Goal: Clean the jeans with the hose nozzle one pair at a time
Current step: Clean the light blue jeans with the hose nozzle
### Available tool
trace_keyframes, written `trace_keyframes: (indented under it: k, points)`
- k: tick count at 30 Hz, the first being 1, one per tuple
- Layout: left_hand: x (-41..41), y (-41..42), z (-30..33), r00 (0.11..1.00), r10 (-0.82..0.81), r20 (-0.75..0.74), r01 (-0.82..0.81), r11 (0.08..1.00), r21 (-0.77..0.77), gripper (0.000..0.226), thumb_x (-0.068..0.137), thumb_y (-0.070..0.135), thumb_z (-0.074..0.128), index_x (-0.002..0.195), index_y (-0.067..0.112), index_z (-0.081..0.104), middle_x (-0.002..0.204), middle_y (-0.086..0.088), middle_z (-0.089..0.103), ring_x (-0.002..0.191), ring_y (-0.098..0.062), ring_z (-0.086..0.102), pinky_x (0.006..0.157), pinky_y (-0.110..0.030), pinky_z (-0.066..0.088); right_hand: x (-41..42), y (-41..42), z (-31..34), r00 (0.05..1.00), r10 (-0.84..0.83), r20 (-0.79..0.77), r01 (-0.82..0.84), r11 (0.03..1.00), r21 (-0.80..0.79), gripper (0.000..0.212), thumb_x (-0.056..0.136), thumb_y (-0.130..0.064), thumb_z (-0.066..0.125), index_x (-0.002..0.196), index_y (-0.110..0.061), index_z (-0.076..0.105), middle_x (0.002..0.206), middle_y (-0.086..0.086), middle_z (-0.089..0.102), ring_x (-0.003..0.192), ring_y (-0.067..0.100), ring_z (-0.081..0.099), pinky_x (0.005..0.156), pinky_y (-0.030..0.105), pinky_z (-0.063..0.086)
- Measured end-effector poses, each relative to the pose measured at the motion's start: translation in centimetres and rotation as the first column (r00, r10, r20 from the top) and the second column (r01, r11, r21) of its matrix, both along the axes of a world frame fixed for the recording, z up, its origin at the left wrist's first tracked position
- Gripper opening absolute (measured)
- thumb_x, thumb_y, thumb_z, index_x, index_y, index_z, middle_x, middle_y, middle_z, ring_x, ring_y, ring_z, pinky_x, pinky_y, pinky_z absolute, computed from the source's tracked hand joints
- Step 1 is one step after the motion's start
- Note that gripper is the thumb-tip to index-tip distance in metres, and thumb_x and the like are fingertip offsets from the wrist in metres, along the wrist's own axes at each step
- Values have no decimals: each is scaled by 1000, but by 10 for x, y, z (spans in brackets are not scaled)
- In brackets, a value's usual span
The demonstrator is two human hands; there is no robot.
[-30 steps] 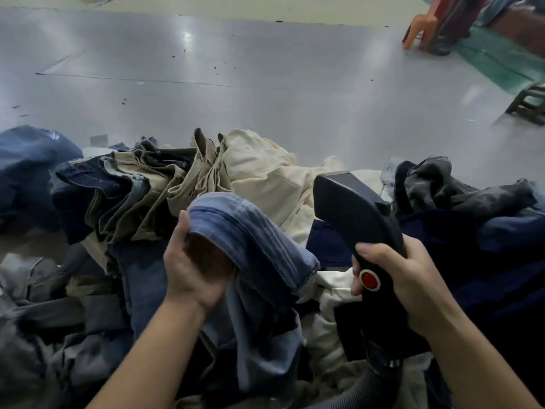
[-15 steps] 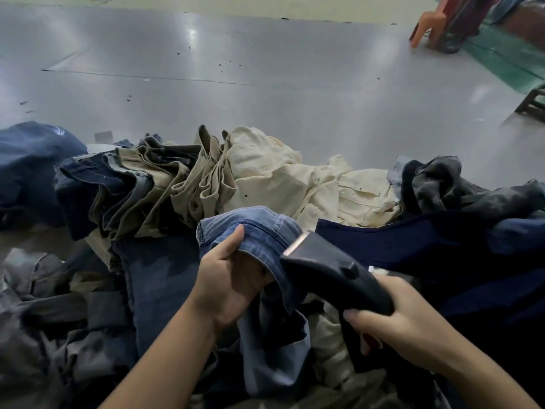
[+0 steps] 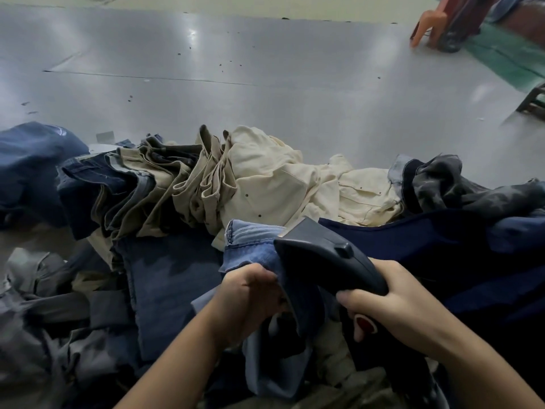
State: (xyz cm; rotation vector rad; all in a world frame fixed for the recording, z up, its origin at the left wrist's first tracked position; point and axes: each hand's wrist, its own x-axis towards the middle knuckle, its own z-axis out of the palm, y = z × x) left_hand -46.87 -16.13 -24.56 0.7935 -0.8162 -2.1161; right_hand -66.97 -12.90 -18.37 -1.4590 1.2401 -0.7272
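Since a second ago the hose nozzle (image 3: 327,258) has swung down from upright until its dark head lies against the light blue jeans (image 3: 250,246), and the left hand (image 3: 250,299) has slid lower on the fabric. The left grip is closed, fingers bunching the denim just left of the nozzle. The right hand (image 3: 392,305) wraps the nozzle's handle, thumb beside the red button (image 3: 365,323). The jeans sit directly under the nozzle head, with cream trousers (image 3: 283,184) beyond it and navy cloth (image 3: 427,255) to its right.
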Motion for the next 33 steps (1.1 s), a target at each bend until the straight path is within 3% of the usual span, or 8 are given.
trace_keyframes:
  k: [4, 8, 11, 14, 18, 22, 25, 33]
  points:
    - [-3, 3, -1, 954, 119, 275, -117, 993, -24, 25, 64, 2, 60, 89, -1, 64, 97, -26, 61, 91, -33, 58, 86, -40, 46, 5, -8, 5, 995, -61, 81, 59, 998, 24, 9, 69, -23, 65, 60, -23, 65, 50, 11, 60, 41, 20, 58, 43, 21, 42]
    - [2, 1, 2, 959, 235, 156, -218, 969, -117, 25, 69, -4, 62, 89, 5, 75, 89, -16, 73, 82, -23, 70, 67, -28, 56, -13, -10, 9, 973, -185, 141, 181, 983, 40, 15, 67, -22, 65, 55, -14, 65, 47, 17, 58, 39, 21, 56, 40, 21, 42]
    - [12, -5, 6, 961, 262, 93, -250, 960, -123, 43, 69, -6, 51, 110, -4, 62, 101, -22, 70, 92, -30, 69, 72, -32, 58, -23, 1, 8, 989, -132, 60, 128, 990, 65, 12, 63, -25, 68, 58, -15, 67, 49, 19, 60, 41, 24, 57, 42, 20, 42]
    - [14, -5, 5, 969, 231, 87, -219, 967, -127, 52, 67, -15, 54, 116, -2, 56, 106, -18, 71, 97, -28, 69, 74, -30, 57, -20, 11, 2, 999, -13, -51, 17, 998, 67, 11, 58, -32, 71, 67, -26, 69, 50, 10, 61, 43, 18, 58, 43, 21, 41]
    - [11, 1, 3, 973, 181, 144, -160, 976, -149, 43, 70, -7, 51, 111, 3, 60, 101, -14, 73, 93, -24, 70, 72, -27, 56, -19, 11, -1, 997, 5, -80, 1, 997, 72, 7, 64, -24, 68, 69, -28, 66, 52, 7, 58, 44, 18, 57, 44, 24, 43]
    - [5, 4, 3, 944, 138, 298, -75, 974, -214, 39, 70, -2, 52, 107, 5, 63, 108, -27, 67, 103, -39, 63, 90, -48, 50, -16, 8, 0, 998, -7, -66, 15, 993, 117, 7, 64, -25, 67, 70, -22, 64, 53, 10, 57, 44, 22, 58, 43, 27, 43]
    - [4, 5, 2, 928, 108, 358, -16, 968, -250, 37, 69, -1, 51, 100, 12, 68, 100, -14, 72, 94, -26, 66, 82, -36, 53, -10, 5, 1, 998, 0, -61, 6, 995, 101, 4, 65, -24, 65, 67, -21, 64, 51, 8, 57, 43, 21, 58, 43, 25, 42]
    - [13, -1, 9, 974, 189, 123, -174, 977, -125, 39, 63, -21, 57, 90, 2, 72, 90, -16, 73, 83, -24, 72, 65, -28, 57, -34, -1, 10, 994, -60, 94, 43, 985, 170, 19, 65, -22, 64, 51, -9, 64, 45, 19, 57, 36, 19, 53, 40, 16, 38]
